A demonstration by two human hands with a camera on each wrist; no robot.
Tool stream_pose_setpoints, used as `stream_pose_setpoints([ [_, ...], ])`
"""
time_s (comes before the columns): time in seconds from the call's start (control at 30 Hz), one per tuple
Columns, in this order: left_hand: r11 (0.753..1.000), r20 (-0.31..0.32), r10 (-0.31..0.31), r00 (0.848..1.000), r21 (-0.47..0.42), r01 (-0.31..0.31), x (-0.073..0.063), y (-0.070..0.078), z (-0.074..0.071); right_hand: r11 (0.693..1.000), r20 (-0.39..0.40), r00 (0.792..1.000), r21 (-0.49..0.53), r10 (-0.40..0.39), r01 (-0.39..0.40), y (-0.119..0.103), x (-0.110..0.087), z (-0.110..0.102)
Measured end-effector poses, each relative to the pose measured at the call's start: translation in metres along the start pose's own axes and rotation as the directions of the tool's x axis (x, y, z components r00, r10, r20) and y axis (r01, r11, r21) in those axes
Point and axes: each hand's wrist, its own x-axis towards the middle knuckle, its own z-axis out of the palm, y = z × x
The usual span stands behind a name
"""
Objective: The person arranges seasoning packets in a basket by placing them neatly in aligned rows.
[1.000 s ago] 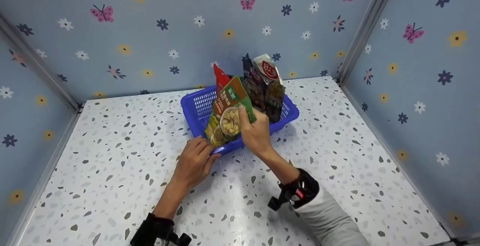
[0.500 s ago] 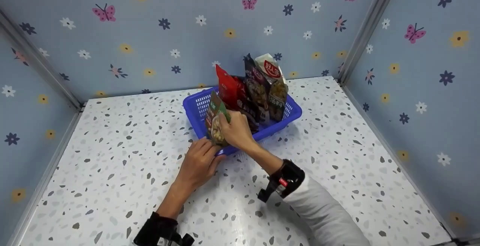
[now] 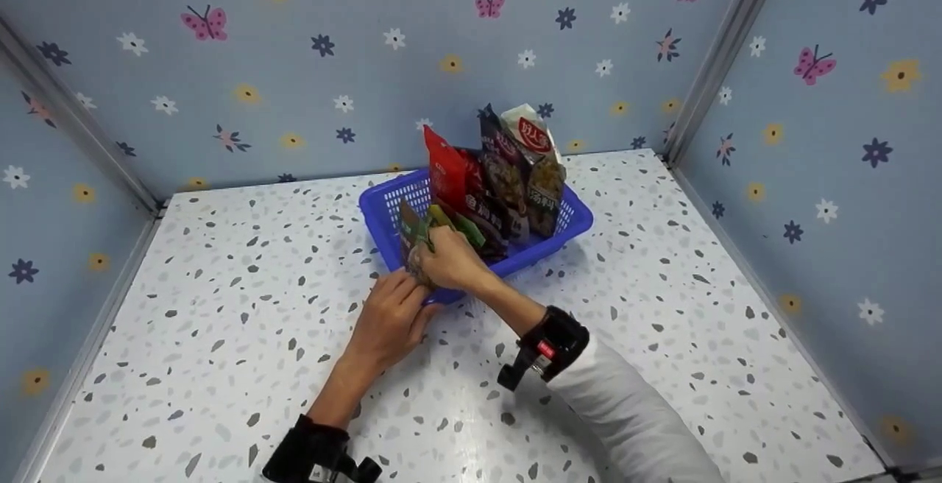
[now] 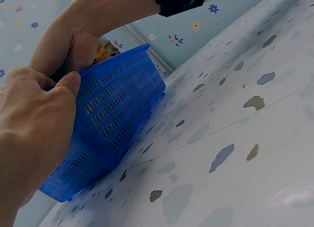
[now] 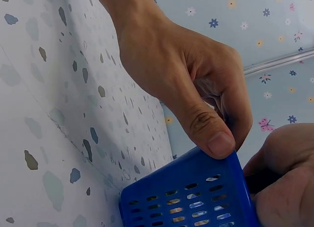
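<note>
A blue plastic basket (image 3: 541, 252) holds several upright food packets. My left hand (image 3: 386, 317) grips its near left corner, thumb outside the wall and fingers over the rim, as the left wrist view also shows on the basket wall (image 4: 120, 99). Inside the left end, my right hand (image 3: 450, 256) pinches a brown-and-green packet (image 3: 411, 229) by its right edge; the hand covers much of it. Just behind that hand leans a yellow-green packet (image 3: 465, 227). Farther right stand a red packet (image 3: 446, 171), a dark purple packet (image 3: 503, 163) and a white-topped packet (image 3: 543, 166).
The basket stands on a white speckled tabletop (image 3: 221, 306), toward the back. A blue flowered panel (image 3: 412, 100) rises close behind it. Another panel (image 3: 817, 196) borders the right side, and grey metal strips (image 3: 710, 63) run along the corners.
My right hand has moved left and down with the brown-and-green packet, from the basket's middle to its left end. The yellow-green packet has come into sight behind it. My left hand keeps its hold.
</note>
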Motion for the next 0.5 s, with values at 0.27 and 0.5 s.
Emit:
stream_pose_setpoints([
  [0.27, 1.0, -0.001, 0.006, 1.0, -0.008, -0.006, 0.0, -0.001, 0.0, 0.995, 0.143, 0.989, -0.103, 0.026, -0.011, -0.008, 0.0, -0.005],
  [0.5, 1.0, 0.002, 0.013, 1.0, 0.018, -0.013, 0.0, 0.0, -0.001, 0.998, 0.19, 0.982, -0.057, 0.012, -0.001, 0.005, 0.009, 0.002],
])
